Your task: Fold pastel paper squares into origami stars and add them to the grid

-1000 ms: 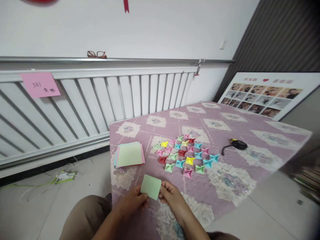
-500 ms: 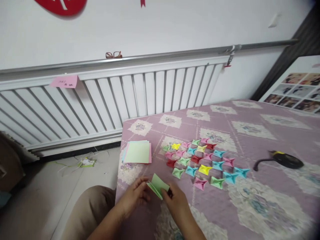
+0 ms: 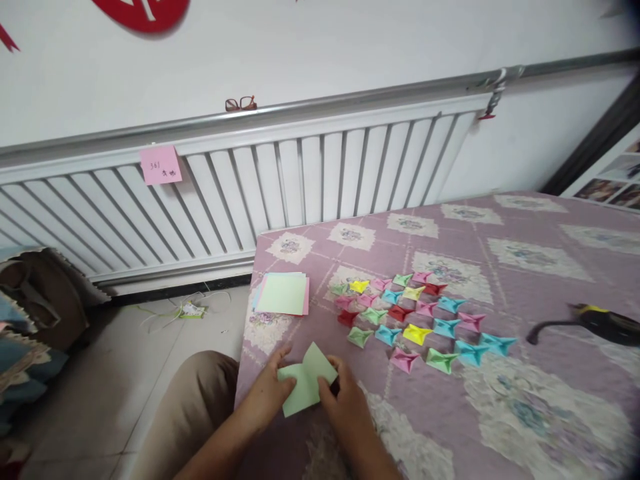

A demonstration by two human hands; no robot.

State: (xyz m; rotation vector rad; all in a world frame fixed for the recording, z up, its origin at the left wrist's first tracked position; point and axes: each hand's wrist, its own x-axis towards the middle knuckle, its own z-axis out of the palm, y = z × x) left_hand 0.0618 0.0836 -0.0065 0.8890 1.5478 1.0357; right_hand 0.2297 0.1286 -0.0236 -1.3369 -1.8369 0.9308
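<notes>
Left hand (image 3: 273, 388) angles in from lower left, fingers and thumb pinching green paper (image 3: 303, 385); right hand (image 3: 345, 398) pinches its other side. Paper sits between hands, creased, above the tablecloth (image 3: 367, 407). Beyond: paper stack (image 3: 284, 294), folded colored pieces (image 3: 417, 334).

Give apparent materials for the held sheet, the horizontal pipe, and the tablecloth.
Green sheet between both hands: thin paper, matte, going by its crisp crease and flat, shine-free faces.
Pipe above the radiator: metal, likely steel or silver-painted, with a dull gray sheen along its length.
Tablecloth: woven fabric or printed plastic; soft floral pattern and low shine leave it open.
</notes>
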